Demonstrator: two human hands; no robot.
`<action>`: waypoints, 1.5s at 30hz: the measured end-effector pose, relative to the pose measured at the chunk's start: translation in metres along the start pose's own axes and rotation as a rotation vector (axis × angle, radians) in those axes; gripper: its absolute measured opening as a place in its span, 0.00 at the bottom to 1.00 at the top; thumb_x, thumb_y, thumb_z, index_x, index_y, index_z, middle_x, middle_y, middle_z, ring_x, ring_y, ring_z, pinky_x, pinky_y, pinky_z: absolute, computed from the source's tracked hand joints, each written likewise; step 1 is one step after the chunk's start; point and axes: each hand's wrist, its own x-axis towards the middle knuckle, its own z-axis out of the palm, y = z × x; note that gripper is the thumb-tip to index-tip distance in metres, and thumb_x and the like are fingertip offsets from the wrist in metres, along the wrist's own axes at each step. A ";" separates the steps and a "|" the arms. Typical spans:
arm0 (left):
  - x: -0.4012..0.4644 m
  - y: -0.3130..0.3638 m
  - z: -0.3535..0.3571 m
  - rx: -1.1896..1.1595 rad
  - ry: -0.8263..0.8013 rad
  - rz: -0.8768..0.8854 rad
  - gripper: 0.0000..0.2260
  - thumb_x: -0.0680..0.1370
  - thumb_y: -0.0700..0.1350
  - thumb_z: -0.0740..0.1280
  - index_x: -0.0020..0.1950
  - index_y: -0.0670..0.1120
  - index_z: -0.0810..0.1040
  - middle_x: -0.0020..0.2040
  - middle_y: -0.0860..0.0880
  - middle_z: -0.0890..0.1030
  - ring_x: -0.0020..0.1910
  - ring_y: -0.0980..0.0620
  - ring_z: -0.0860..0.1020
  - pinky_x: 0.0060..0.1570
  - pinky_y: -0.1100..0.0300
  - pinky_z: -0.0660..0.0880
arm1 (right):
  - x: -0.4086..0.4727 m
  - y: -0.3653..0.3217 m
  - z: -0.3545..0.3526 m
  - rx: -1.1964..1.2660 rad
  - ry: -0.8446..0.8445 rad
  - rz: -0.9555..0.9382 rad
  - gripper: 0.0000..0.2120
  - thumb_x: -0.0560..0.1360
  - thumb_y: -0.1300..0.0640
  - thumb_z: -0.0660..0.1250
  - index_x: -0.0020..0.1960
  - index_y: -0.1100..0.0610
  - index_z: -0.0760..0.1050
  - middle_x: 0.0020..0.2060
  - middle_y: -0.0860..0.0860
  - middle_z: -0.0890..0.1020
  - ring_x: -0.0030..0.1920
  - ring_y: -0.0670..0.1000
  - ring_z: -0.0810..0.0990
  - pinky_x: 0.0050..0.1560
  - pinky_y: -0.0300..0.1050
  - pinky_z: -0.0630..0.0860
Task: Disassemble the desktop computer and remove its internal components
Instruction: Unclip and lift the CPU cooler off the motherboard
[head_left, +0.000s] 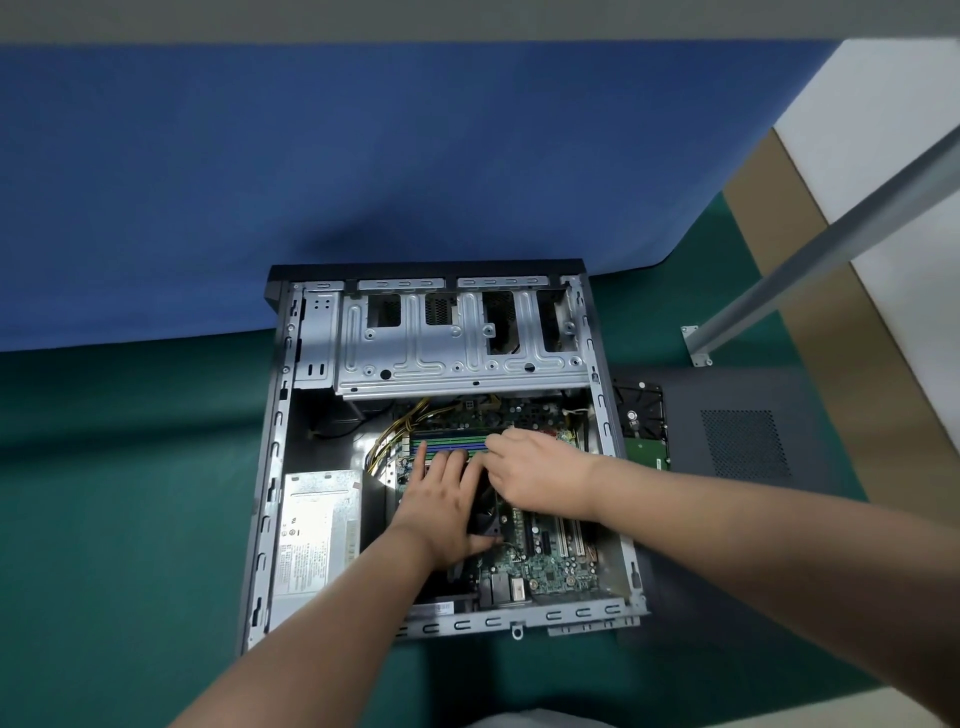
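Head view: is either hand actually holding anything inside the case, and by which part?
Left hand lies flat, fingers straight, on the black CPU fan, holding nothing. Right hand curls at the memory slots; any grip there cannot be told.

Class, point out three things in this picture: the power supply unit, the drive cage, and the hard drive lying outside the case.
power supply unit (318, 535), head view, labelled top face.
drive cage (462, 343), head view, ribbed top plate.
hard drive (640, 415), head view, dark top cover.

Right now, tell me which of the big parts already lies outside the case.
The hard drive, right of the case on the side panel. The power supply sits inside.
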 end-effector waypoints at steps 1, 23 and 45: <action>0.000 0.000 0.000 -0.002 0.001 -0.002 0.45 0.71 0.73 0.55 0.76 0.45 0.45 0.72 0.45 0.56 0.72 0.43 0.54 0.72 0.40 0.36 | -0.003 0.003 0.000 0.000 0.022 -0.004 0.06 0.73 0.57 0.66 0.43 0.52 0.82 0.39 0.44 0.80 0.44 0.47 0.76 0.45 0.39 0.74; -0.002 -0.001 -0.002 -0.043 0.030 0.013 0.46 0.70 0.73 0.55 0.76 0.46 0.43 0.71 0.45 0.57 0.71 0.43 0.55 0.72 0.42 0.37 | 0.044 0.015 -0.021 1.105 -0.660 1.016 0.11 0.74 0.64 0.61 0.33 0.63 0.70 0.22 0.55 0.74 0.24 0.51 0.72 0.27 0.40 0.70; -0.003 -0.002 -0.001 -0.056 0.049 0.022 0.46 0.70 0.72 0.56 0.76 0.46 0.45 0.71 0.45 0.58 0.71 0.43 0.56 0.72 0.42 0.36 | 0.030 0.013 -0.015 1.049 -0.373 0.789 0.04 0.72 0.61 0.61 0.40 0.60 0.72 0.36 0.54 0.78 0.42 0.57 0.79 0.36 0.40 0.72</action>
